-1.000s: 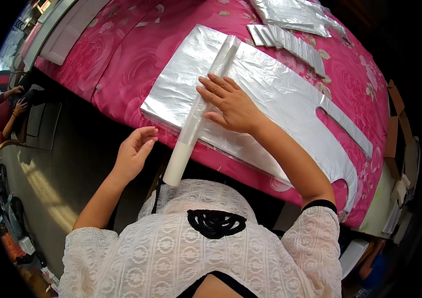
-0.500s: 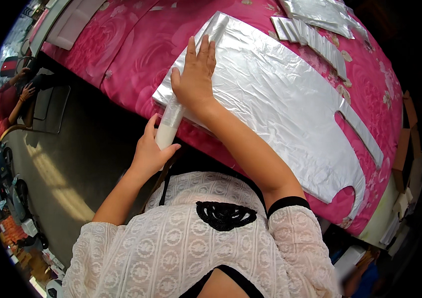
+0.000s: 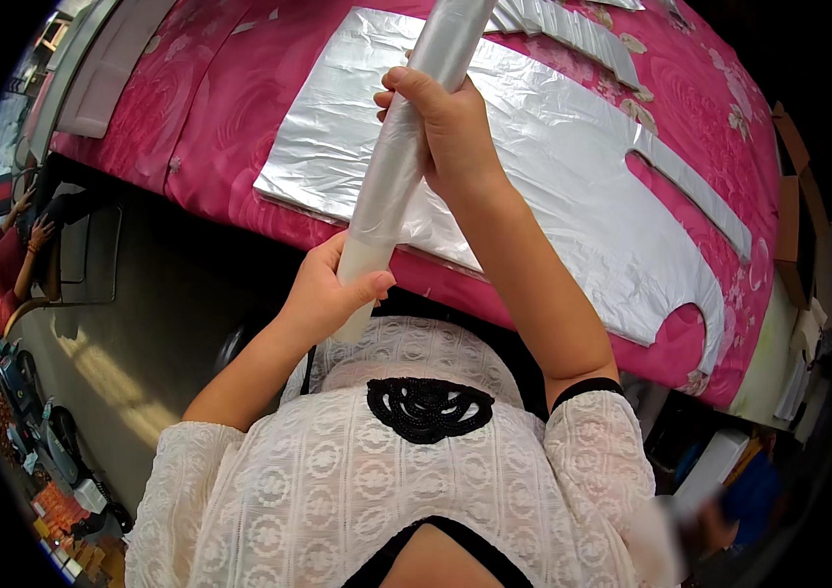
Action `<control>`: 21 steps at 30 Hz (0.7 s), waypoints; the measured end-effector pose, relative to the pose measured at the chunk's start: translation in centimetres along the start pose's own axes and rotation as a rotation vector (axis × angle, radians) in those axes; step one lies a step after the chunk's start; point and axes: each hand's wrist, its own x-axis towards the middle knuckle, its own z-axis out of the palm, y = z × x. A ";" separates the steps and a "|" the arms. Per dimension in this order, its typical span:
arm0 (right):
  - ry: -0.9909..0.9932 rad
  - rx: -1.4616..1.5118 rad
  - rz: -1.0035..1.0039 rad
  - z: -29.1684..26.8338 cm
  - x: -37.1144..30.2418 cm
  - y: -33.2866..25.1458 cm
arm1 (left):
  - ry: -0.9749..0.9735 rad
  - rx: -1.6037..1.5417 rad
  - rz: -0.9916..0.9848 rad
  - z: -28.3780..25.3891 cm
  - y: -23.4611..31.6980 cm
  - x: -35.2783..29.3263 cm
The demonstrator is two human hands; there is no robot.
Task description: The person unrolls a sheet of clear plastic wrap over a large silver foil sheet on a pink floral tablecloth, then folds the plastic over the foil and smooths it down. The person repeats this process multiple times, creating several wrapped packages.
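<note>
A long roll of clear plastic film on a pale tube (image 3: 387, 191) slants up and away from my body, lifted over the table edge. My left hand (image 3: 328, 289) grips its near, bare end. Farther up, my right hand (image 3: 460, 132) is closed round the film-covered part, thumb across it. Under and beside the roll lies a flat stack of thin silvery-white plastic sheets (image 3: 553, 186). Rounded cutouts at its right end leave strap-like strips, as on carrier bags. The roll's far end runs out of the picture at the top.
A pink flowered cloth (image 3: 210, 118) covers the table. Folded silvery strips (image 3: 583, 39) lie at the back. Cardboard boxes (image 3: 793, 211) stand at the right. At the left, a person in red (image 3: 9, 269) sits beyond the table, near a pale panel (image 3: 107, 88).
The roll has risen off the stack, raised by both hands. My right hand, flat on it before, now wraps round it. The view has shifted slightly.
</note>
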 end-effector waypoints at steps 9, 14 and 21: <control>0.118 0.017 0.007 -3.1 -2.5 0.8 | -0.008 -0.270 -0.134 2.1 0.0 1.5; 0.154 0.022 0.016 -4.2 -2.6 1.6 | 0.023 0.217 -0.157 3.4 0.4 2.3; 0.052 0.226 0.026 -4.6 -3.5 0.8 | -0.078 0.137 -0.128 3.9 1.8 1.7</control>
